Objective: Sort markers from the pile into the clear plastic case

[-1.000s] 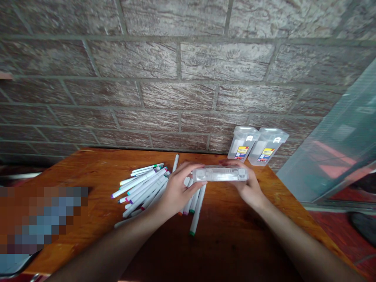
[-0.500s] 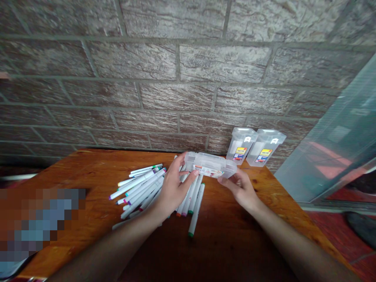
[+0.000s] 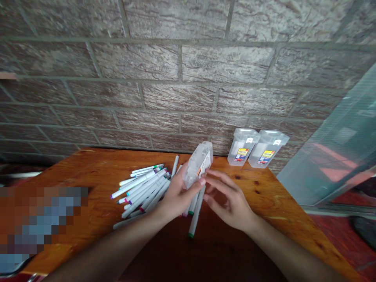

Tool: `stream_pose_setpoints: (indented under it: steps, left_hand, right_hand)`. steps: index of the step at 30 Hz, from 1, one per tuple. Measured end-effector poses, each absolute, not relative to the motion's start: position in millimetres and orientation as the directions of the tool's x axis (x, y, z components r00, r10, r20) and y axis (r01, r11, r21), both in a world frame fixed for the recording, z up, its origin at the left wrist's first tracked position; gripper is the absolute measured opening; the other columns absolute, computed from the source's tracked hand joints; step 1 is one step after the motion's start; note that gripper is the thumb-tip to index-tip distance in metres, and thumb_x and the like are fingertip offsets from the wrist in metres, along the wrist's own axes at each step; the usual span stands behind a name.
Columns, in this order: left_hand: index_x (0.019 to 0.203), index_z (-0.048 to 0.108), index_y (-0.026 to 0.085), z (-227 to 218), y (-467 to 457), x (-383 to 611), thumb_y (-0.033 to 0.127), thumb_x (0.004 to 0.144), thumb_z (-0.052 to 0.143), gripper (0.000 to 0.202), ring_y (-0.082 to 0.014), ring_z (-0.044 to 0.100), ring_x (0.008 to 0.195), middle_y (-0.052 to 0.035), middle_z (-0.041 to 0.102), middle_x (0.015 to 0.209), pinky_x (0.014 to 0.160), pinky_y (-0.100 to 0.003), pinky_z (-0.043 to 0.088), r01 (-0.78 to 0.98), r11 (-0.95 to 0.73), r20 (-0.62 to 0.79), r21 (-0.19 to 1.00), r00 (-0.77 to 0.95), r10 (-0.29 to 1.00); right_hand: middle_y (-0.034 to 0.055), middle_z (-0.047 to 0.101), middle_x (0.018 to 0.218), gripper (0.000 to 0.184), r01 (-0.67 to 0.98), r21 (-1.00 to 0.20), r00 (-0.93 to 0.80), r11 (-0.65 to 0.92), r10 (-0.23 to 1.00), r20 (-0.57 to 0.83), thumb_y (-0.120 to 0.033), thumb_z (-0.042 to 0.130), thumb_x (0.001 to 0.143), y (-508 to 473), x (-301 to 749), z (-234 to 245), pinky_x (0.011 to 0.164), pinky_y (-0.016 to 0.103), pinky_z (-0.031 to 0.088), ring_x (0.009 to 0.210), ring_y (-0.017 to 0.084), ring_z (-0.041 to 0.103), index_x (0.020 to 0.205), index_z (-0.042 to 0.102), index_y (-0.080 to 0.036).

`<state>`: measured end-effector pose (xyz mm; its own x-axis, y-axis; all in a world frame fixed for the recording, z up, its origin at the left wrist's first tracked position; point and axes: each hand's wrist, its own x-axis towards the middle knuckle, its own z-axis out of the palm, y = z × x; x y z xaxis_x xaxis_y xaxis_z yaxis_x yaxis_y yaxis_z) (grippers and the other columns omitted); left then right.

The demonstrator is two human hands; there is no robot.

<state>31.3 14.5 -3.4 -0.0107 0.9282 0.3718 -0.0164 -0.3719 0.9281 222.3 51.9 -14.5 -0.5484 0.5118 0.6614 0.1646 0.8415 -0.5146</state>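
Observation:
A clear plastic marker case (image 3: pixel 199 161) with a printed label is tilted in my left hand (image 3: pixel 179 192), whose thumb presses its near side. My right hand (image 3: pixel 230 198) is just to the right of the case, fingers apart and curved. Its fingertips are near the label and the left thumb; whether they touch is hard to tell. Below and left of the case, a pile of white markers (image 3: pixel 145 188) with coloured ends lies on the wooden table. One green-ended marker (image 3: pixel 195 219) lies between my hands, and other markers are partly hidden behind my left hand.
Two clear plastic containers (image 3: pixel 243 147) with yellow and blue labels stand upright at the table's back right, close to the brick wall (image 3: pixel 194 98). The wooden table (image 3: pixel 96 172) has a blurred-out object on its left. A translucent panel (image 3: pixel 323 156) stands beyond the right edge.
The case has turned from lying crosswise to a steep slant and shifted slightly left. My right hand has let go of its right end and moved left and down.

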Motion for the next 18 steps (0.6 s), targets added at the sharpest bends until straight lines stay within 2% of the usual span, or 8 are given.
stream_pose_setpoints:
  steps: [3,5,8,10,13,15,18]
  left_hand:
    - [0.122,0.064,0.021,-1.8,16.5,29.3,0.040,0.089,0.073,0.039,-0.0255,0.067,0.112,-0.0059,0.073,0.117,0.102,-0.038,0.051,-0.052,-0.343,0.340,0.938,-0.049,0.939]
    - [0.120,0.063,0.022,-2.6,15.8,30.2,0.040,0.087,0.075,0.040,-0.0252,0.068,0.109,-0.0053,0.073,0.114,0.099,-0.037,0.052,-0.094,-0.294,0.291,0.951,-0.042,0.956]
    - [0.117,0.062,0.022,-4.1,13.7,31.8,0.040,0.083,0.078,0.041,-0.0253,0.068,0.108,-0.0055,0.074,0.112,0.099,-0.037,0.052,-0.183,-0.240,0.243,0.953,-0.007,0.970]
    - [0.114,0.063,0.021,-4.7,12.8,31.5,0.037,0.081,0.080,0.041,-0.0258,0.068,0.108,-0.0055,0.074,0.110,0.099,-0.038,0.051,-0.255,-0.224,0.233,0.941,0.007,0.972]
    - [0.109,0.063,0.021,-5.5,12.1,29.9,0.033,0.079,0.079,0.036,-0.0253,0.068,0.102,-0.0045,0.073,0.104,0.096,-0.038,0.051,-0.310,-0.201,0.220,0.929,0.028,0.975]
    - [0.107,0.062,0.022,-6.5,11.8,29.1,0.032,0.079,0.078,0.034,-0.0236,0.067,0.096,-0.0030,0.071,0.100,0.090,-0.036,0.052,-0.302,-0.208,0.223,0.930,0.014,0.975]
    - [0.105,0.060,0.023,-8.9,12.0,29.4,0.038,0.083,0.074,0.030,-0.0202,0.065,0.087,-0.0008,0.068,0.093,0.079,-0.031,0.050,-0.284,-0.251,0.242,0.925,-0.067,0.968]
  right_hand:
    - [0.0085,0.068,0.116,0.033,0.186,-0.558,-0.416,0.809,0.579,0.701,-0.022,0.064,0.096,56.2,230.4,-8.9,0.072,0.036,0.059,0.079,0.019,0.067,0.128,0.068,-0.029]
    - [0.0062,0.067,0.103,0.023,0.199,-0.615,-0.252,0.763,0.646,0.720,-0.026,0.063,0.098,62.6,236.3,-5.9,0.070,0.034,0.055,0.080,0.020,0.064,0.120,0.068,-0.028]
    - [0.0054,0.065,0.105,0.021,0.091,-0.721,-0.030,0.687,0.725,0.688,-0.035,0.062,0.099,73.4,242.1,-4.1,0.079,0.036,0.053,0.091,0.022,0.063,0.118,0.065,-0.028]
    - [0.0060,0.066,0.113,0.029,-0.011,-0.780,-0.037,0.626,0.779,0.626,-0.042,0.060,0.099,77.8,242.9,-5.0,0.089,0.039,0.053,0.102,0.024,0.064,0.124,0.064,-0.030]
    - [0.0072,0.067,0.129,0.039,-0.082,-0.851,-0.181,0.519,0.832,0.525,-0.049,0.057,0.099,76.7,239.7,-9.1,0.100,0.043,0.050,0.119,0.029,0.062,0.133,0.063,-0.030]
    - [0.0067,0.067,0.131,0.039,-0.108,-0.879,-0.243,0.465,0.845,0.477,-0.049,0.056,0.100,72.0,235.4,-13.0,0.099,0.043,0.051,0.118,0.029,0.064,0.133,0.062,-0.030]
    - [0.0056,0.071,0.122,0.032,-0.144,-0.900,-0.266,0.411,0.860,0.435,-0.048,0.053,0.102,63.6,228.4,-19.6,0.089,0.039,0.056,0.105,0.026,0.069,0.127,0.061,-0.030]
